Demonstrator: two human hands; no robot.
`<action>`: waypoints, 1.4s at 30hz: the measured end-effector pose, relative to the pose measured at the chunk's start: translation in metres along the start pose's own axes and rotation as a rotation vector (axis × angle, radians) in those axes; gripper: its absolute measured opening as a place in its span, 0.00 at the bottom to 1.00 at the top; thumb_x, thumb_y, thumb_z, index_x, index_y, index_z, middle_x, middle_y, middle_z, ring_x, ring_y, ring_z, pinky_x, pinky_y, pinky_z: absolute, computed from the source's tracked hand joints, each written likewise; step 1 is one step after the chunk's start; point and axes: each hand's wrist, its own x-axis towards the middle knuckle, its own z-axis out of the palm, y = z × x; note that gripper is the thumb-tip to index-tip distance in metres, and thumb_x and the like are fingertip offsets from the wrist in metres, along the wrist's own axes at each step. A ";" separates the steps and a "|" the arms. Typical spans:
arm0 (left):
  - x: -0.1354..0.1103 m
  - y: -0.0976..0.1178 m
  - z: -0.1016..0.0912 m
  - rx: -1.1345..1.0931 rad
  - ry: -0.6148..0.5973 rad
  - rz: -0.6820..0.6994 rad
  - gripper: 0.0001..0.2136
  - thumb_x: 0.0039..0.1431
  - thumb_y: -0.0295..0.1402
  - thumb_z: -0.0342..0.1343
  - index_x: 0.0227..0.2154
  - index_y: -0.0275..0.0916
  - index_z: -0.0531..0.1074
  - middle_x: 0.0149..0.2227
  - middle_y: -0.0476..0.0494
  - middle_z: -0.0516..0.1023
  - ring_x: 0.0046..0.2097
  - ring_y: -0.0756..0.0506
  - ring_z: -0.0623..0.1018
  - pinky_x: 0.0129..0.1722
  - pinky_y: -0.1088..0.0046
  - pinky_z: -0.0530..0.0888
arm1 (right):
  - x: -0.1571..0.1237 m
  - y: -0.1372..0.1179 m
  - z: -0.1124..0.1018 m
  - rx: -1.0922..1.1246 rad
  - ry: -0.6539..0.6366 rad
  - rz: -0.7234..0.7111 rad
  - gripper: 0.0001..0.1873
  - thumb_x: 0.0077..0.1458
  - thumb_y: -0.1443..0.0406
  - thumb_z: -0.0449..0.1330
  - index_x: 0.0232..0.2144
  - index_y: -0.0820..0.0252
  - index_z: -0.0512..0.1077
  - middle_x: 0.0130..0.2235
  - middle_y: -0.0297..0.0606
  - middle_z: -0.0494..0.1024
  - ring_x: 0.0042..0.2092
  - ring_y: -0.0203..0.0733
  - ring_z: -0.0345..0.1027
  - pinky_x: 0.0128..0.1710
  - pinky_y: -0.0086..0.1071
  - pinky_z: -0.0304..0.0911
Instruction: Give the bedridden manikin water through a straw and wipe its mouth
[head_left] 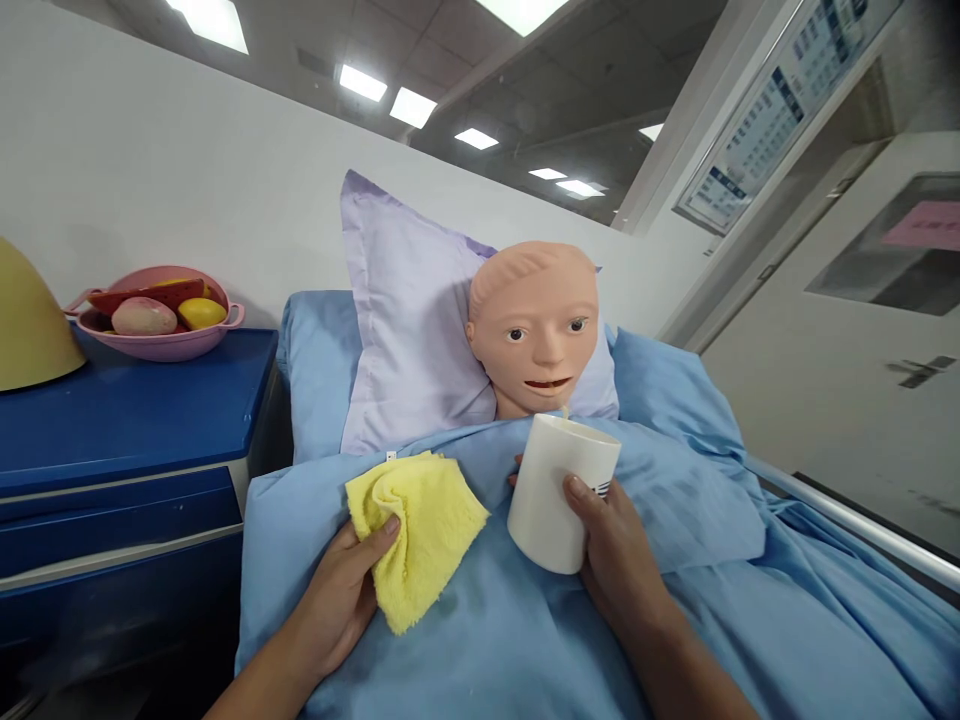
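My left hand (351,580) pinches a yellow cloth (431,530) between thumb and fingers, above the blue blanket (480,640). In my right hand (611,540) is a white mug (555,490), tilted a little, with my fingers wrapped round it. Something thin and pale shows at the mug's rim; I cannot make out what it is. Just beyond the mug lies a mannequin head (536,330), its mouth slightly parted, resting against a lilac pillow (412,340). The blanket covers everything below its neck. The mug and the mouth are apart.
On the left, a blue bedside cabinet (150,410) bears a pink basket (161,345) of fruit and a yellow rounded object (34,330). A metal bed rail (855,525) runs along the right side. A door (847,350) stands beyond it. The wall (150,150) is behind the bed.
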 end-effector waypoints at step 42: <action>-0.004 0.001 0.003 -0.024 -0.031 0.016 0.29 0.57 0.36 0.60 0.60 0.40 0.60 0.54 0.36 0.74 0.56 0.38 0.73 0.55 0.63 0.72 | -0.001 -0.001 0.003 -0.014 0.020 -0.006 0.28 0.43 0.48 0.67 0.43 0.58 0.73 0.39 0.45 0.81 0.38 0.55 0.76 0.37 0.43 0.70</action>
